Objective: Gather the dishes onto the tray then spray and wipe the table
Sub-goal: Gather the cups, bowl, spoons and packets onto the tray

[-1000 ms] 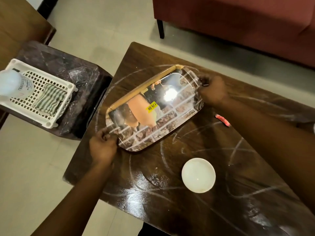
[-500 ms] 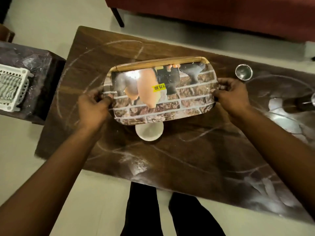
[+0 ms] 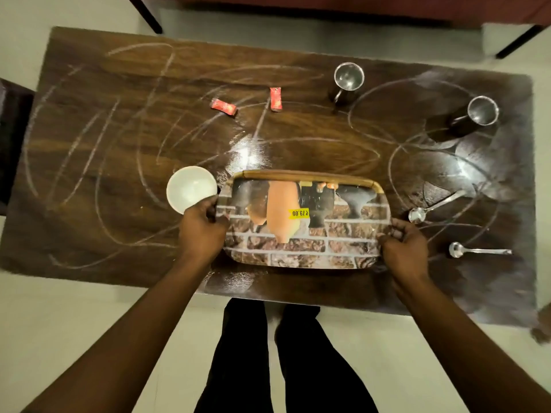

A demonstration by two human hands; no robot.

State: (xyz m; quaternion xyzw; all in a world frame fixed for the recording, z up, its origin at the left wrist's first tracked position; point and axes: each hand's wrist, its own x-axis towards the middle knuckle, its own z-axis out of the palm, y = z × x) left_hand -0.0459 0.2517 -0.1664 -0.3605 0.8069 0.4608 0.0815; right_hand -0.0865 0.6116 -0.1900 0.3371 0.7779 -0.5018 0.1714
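A printed tray (image 3: 304,234) with a brick pattern and a yellow price sticker lies near the front edge of the dark wooden table (image 3: 119,150). My left hand (image 3: 202,228) grips its left end and my right hand (image 3: 402,248) grips its right end. A white bowl (image 3: 190,192) sits just left of the tray, by my left hand. Two steel cups (image 3: 348,77) (image 3: 481,111) stand at the back right. Two spoons (image 3: 432,208) (image 3: 477,251) lie right of the tray. Two red sachets (image 3: 223,107) (image 3: 275,98) lie at the back middle.
White smear marks cover the table top. A red sofa (image 3: 328,7) on dark legs stands beyond the far edge. A dark stool (image 3: 12,138) is at the far left. My legs (image 3: 283,353) stand at the table's front edge on a pale floor.
The tray has moved right and toward me, from the table's left part to the front middle, both hands still on its ends. The bowl now lies left of it. The basket has left the view.
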